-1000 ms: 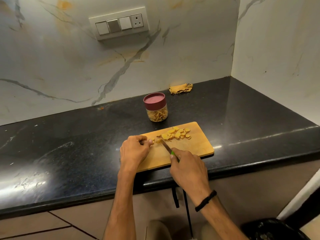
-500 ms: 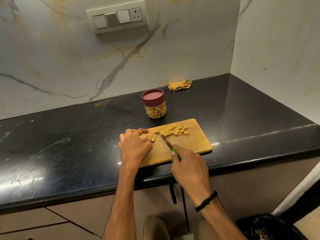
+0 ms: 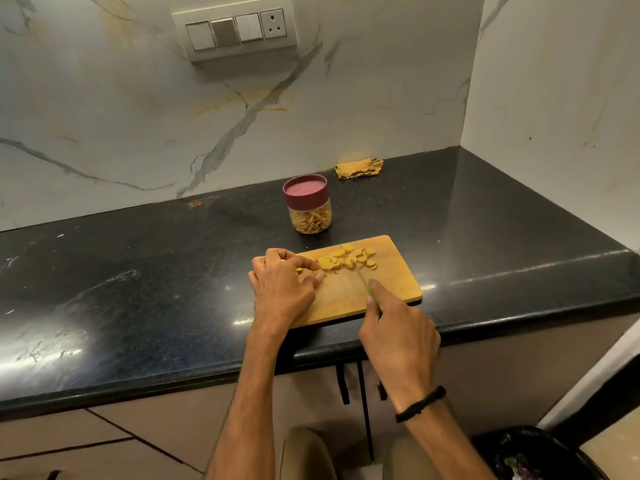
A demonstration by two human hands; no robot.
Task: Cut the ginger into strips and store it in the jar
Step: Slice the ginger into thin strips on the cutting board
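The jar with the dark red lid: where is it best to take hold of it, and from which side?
Probably the clear body of the jar, below the lid, reached from its right side. It stands upright and round with the lid on, so the wall suits a wrap grip; the cutting board and ginger slices lie on its near side.

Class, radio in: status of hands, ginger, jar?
Right hand grips knife; left hand holds ginger slices on board. Jar lidded, strips inside. Nothing blocking.
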